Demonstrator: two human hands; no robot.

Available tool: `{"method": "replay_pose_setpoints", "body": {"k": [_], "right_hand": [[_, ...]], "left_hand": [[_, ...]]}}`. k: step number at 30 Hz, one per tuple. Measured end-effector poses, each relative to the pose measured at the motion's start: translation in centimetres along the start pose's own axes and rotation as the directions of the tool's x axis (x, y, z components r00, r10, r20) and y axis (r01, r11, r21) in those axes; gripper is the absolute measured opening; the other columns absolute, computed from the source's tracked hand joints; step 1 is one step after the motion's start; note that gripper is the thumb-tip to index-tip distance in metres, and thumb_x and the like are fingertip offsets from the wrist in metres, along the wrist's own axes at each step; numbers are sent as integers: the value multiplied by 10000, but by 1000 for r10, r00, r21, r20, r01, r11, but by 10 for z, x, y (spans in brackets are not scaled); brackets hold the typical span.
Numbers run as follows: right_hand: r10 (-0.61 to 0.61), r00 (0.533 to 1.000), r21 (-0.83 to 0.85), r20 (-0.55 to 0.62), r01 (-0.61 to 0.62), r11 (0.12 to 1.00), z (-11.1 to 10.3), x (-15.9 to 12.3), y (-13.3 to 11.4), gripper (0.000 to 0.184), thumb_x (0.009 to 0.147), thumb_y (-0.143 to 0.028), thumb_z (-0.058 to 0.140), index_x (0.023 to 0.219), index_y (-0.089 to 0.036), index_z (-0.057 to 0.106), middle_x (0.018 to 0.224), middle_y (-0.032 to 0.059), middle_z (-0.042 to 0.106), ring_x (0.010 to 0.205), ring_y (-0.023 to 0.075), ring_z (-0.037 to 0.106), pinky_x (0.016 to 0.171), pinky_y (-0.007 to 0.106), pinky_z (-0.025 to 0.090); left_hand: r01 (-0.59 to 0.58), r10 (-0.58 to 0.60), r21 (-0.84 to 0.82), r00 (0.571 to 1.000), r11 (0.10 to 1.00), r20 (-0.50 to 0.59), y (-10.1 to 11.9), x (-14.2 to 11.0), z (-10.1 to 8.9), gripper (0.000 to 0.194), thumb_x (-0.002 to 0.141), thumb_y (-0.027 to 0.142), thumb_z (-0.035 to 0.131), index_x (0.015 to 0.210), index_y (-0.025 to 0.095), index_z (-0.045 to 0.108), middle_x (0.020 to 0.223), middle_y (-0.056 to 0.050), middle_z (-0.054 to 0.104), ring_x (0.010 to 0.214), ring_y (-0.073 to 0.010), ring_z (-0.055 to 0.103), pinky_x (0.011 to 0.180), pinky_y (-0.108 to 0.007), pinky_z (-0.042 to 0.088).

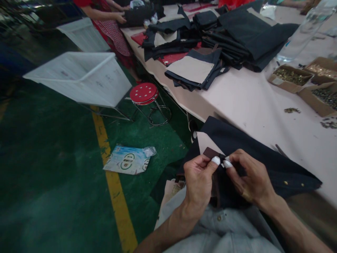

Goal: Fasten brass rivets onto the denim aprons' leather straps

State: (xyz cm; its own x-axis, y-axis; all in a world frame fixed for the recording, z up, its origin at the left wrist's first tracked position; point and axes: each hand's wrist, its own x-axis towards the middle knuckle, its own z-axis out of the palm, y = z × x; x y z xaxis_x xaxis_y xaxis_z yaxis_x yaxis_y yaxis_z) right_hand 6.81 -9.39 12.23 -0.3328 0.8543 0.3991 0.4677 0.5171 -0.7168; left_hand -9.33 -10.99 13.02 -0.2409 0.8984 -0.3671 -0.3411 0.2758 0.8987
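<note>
A dark navy fabric piece lies over my lap and the table's edge, with small brass-coloured studs near its right corner. A short brown strap stands up from it, beside a beige patch. My left hand pinches this strap between thumb and fingers, its thumb tip wrapped in white. My right hand, also with white-wrapped fingertips, is closed in a pinch at the strap's dark end. Whatever small thing sits between the right fingertips is hidden.
Stacks of dark fabric cover the far table. Cardboard boxes of small metal parts stand at right, near a clear bottle. Left are a red stool, a white bin and a printed bag on the floor. Another person stands beyond.
</note>
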Motion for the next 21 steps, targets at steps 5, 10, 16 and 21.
{"method": "replay_pose_setpoints", "body": {"k": [5,10,16,21], "right_hand": [[207,977,30,-51,-206,978,-10,-2,0,114,960,-155,595,862,-214,598,768,-9,574,614,126,519,569,264,407],[181,983,73,-33,-179,981,-12,-11,0,89,959,-167,595,885,-216,597,784,0,588,631,138,546,583,275,424],[-49,996,-36,74,52,998,0,-13,9,126,941,-129,616,1047,-195,596,904,59,614,734,171,568,665,309,469],[-57,997,49,49,54,997,4,-14,11,140,947,-103,602,1059,-186,593,881,45,574,701,150,542,616,282,444]], "left_hand": [[126,-127,-146,992,981,-2,-7,5,-2,270,644,294,893,706,118,698,645,-7,604,565,-87,502,532,-208,376],[144,-146,-178,989,973,5,-12,7,-4,239,681,283,864,728,117,699,670,-18,617,594,-101,529,582,-233,448],[100,-102,-119,995,988,-6,-10,1,0,209,712,268,840,767,116,707,734,-53,692,658,-139,615,626,-244,472],[45,-39,-138,998,989,44,-16,5,2,256,665,186,849,888,105,754,909,-114,767,797,-182,690,746,-266,525]]}}
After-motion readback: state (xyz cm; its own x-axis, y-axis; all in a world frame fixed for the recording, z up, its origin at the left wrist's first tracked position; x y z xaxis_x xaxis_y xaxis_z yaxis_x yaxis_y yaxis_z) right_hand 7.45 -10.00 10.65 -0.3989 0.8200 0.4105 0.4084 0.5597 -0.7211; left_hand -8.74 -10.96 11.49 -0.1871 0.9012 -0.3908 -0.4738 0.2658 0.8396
